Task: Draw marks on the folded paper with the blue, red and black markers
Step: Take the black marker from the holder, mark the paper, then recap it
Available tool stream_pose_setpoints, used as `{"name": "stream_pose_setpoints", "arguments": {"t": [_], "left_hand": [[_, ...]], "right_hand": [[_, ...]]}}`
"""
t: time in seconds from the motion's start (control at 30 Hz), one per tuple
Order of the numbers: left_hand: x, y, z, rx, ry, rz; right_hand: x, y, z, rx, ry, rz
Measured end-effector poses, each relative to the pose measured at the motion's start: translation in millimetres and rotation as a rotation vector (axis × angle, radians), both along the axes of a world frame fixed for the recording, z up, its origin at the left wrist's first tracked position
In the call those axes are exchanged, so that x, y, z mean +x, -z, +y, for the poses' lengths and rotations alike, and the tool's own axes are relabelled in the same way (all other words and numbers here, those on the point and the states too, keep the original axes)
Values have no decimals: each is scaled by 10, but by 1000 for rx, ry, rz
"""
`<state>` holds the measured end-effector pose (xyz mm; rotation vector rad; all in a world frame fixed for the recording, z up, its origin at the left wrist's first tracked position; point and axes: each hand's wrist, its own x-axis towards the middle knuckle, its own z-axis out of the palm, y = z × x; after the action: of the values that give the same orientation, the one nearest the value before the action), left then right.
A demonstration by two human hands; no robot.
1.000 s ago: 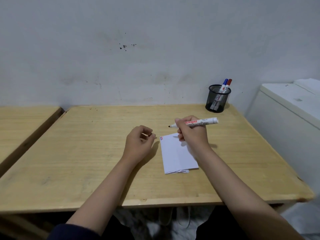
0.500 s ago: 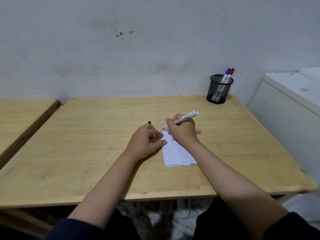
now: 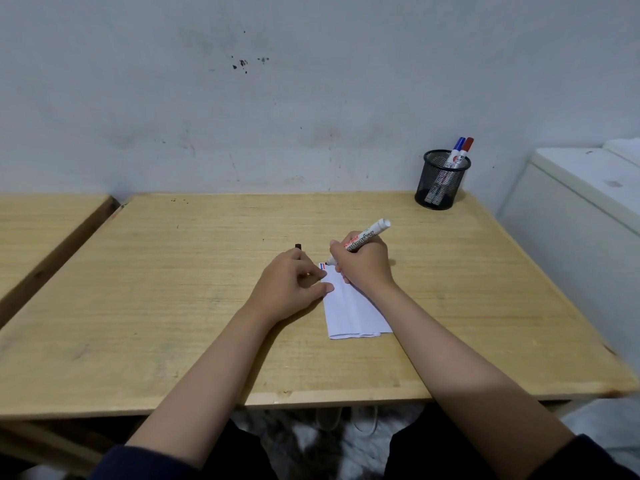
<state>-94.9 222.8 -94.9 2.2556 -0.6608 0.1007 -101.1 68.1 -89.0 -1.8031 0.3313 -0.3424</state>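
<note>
Under the right hand (image 3: pixel 363 263) — folded paper's (image 3: pixel 349 310) far edge, marker (image 3: pixel 367 234) tip.

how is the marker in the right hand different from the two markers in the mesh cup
The marker in the right hand is uncapped, its dark tip down at the top corner of the folded paper; the cup markers wear blue and red caps. The held marker slants low over the table; the cup markers stand nearly upright in the mesh cup. The right hand grips one; nothing touches the others. All have white printed barrels.
</note>
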Motion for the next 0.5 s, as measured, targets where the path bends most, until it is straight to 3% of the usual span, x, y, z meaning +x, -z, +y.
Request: {"name": "stream_pose_setpoints", "arguments": {"t": [0.3,0.5], "left_hand": [[2,-16,-12,9,-5,-1],[3,-9,-3,3,2,-42]], "right_hand": [[-20,-60,-24,-21,-32,-1],[-38,-25,-42,76,31,-30]]}}
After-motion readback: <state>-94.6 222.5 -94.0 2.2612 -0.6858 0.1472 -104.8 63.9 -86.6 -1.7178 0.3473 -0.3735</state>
